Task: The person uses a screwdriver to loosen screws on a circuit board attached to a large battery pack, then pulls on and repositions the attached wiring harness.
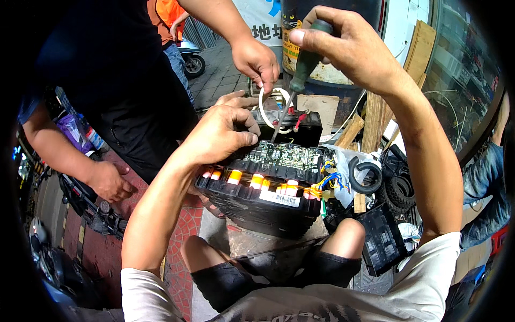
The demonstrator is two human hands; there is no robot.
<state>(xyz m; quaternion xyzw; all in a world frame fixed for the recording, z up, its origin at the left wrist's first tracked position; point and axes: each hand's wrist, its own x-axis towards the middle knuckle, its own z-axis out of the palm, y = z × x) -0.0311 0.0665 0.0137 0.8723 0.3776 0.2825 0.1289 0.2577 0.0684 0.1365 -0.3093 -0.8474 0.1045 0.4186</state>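
A black battery pack (pixel 257 214) with orange-and-white cells along its near side stands in front of me, between my knees. On top lies a green circuit board (pixel 284 155). My right hand (pixel 348 45) is closed round the dark handle of a screwdriver (pixel 307 67), tilted, its tip down at the board's far edge. My left hand (pixel 217 134) is at the board's far left corner, fingers bent in; what they hold is hidden. Just beyond, a co-worker's hand (pixel 257 61) pinches a looped white cable (pixel 263 110). Red-covered leads (pixel 300 119) show behind the board.
The co-worker's other hand (pixel 110 180) hangs at the left. Blue and yellow wires (pixel 332 180) leave the pack's right end. Black tubing (pixel 365 174), tyres (pixel 398 190), a black plastic case (pixel 381 239) and wood pieces (pixel 375 121) crowd the right. A large drum (pixel 332 75) stands behind.
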